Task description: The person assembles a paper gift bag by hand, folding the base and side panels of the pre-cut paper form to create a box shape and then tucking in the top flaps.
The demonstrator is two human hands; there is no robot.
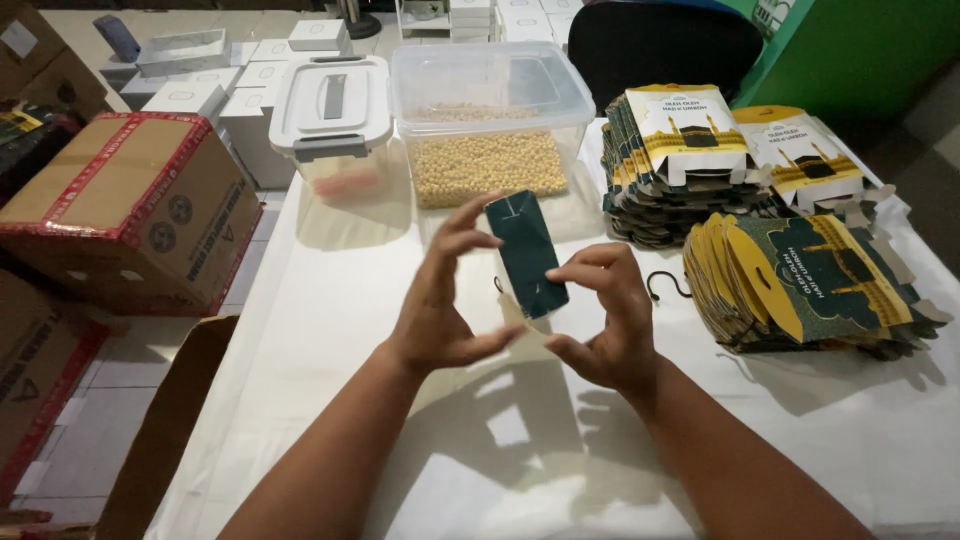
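A small dark green flat carton [527,252] is held upright above the white table [330,290] between both hands. My left hand [440,300] has its fingers spread, the fingertips touching the carton's left edge and top. My right hand [605,320] pinches the carton's lower right side with curled fingers. The carton's lower end is partly hidden behind my right fingers.
A clear tub [490,120] holding pale round nuts stands at the back, with a lidded white-topped tub [330,115] to its left. Stacks of flat green-and-yellow cartons [810,280] lie at the right, another stack [680,150] behind. Cardboard boxes [130,200] sit left of the table.
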